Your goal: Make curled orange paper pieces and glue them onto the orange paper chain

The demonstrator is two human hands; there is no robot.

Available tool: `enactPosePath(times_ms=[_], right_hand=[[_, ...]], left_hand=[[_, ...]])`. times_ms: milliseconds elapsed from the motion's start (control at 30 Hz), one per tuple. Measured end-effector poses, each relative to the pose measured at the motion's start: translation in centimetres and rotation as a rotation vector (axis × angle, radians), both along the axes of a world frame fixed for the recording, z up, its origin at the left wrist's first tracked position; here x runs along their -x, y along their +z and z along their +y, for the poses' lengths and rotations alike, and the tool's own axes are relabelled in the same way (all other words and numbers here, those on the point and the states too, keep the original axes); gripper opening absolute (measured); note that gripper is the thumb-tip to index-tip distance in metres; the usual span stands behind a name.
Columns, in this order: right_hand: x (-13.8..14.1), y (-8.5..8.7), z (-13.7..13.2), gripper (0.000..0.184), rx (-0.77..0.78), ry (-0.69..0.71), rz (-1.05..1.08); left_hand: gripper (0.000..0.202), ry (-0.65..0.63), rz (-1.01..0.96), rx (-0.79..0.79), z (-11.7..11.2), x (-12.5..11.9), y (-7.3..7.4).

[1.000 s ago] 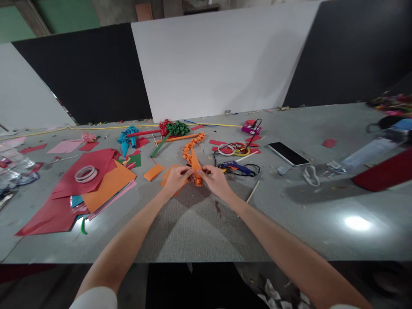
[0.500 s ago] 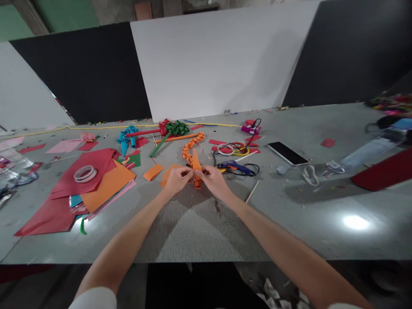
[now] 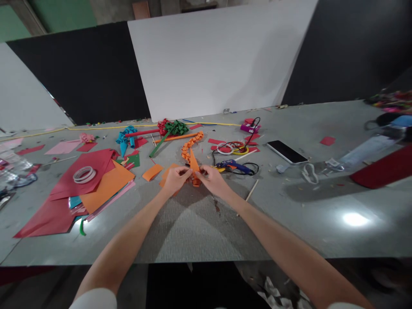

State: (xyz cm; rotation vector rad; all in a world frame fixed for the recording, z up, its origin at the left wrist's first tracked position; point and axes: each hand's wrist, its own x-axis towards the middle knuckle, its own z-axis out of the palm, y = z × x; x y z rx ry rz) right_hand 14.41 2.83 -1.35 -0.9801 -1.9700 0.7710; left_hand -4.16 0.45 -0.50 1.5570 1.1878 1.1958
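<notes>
Between both hands stands a pointed piece of orange paper (image 3: 193, 161), its tip upward. My left hand (image 3: 176, 178) pinches its left edge between thumb and fingers. On the other side, my right hand (image 3: 210, 177) grips the lower right part of the same paper. Just behind my hands, a curled chain of folded orange paper (image 3: 186, 148) lies on the table, and an orange roll shows below the fingertips. Orange paper pieces (image 3: 152, 172) rest left of my left hand. Close by on the right is a blue glue gun (image 3: 234, 166) with a black cord.
Red sheets (image 3: 99, 165) carry a tape roll (image 3: 84, 174) at left, with an orange sheet (image 3: 107, 189) alongside. Green, red and blue paper flowers (image 3: 176, 128) lie at the back. A phone (image 3: 286, 152), a plastic bottle (image 3: 367, 152) and a thin stick (image 3: 252, 190) are on the right.
The orange paper's tip has shifted slightly left and its face has turned a little. Both hands keep hold of it in nearly the same place.
</notes>
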Motion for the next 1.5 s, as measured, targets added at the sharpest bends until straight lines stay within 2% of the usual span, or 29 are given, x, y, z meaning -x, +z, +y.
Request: enactPosePath(times_ms=[133,300,500,767,1000,1200,1367,1500], right_hand=[[-0.08,0.16,-0.23,0.024,-0.001,-0.010,-0.005],[-0.01,0.40,-0.60,0.034,-0.010,-0.077,0.011],[-0.24,0.51,-0.26,0.036,-0.049,-0.061,-0.015],[-0.29,0.34,-0.23,0.028,-0.086,-0.054,-0.065],[0.02,0.51,-0.63,0.041,-0.047,-0.074,-0.046],[0.04,0.05,-0.34,0.027,0.031,-0.010,0.005],[0.02,0.01,-0.29,0.026,0.051,0.024,0.038],[0.04,0.14,-0.43,0.023,0.037,0.023,0.031]], left_hand=[[0.033,0.007,0.044,-0.026,-0.07,0.03,0.22],[0.030,0.007,0.097,-0.063,-0.26,-0.13,0.11],[0.031,-0.026,0.062,-0.042,-0.33,-0.25,0.03],[0.030,0.001,0.013,-0.006,0.02,0.04,0.16],[0.032,0.010,-0.060,-0.011,-0.01,-0.20,0.22],[0.038,0.036,-0.168,-0.003,0.22,-0.18,0.34],[0.039,0.016,-0.238,0.017,0.37,0.00,0.15],[0.043,0.026,-0.197,0.034,0.42,0.05,0.14]])
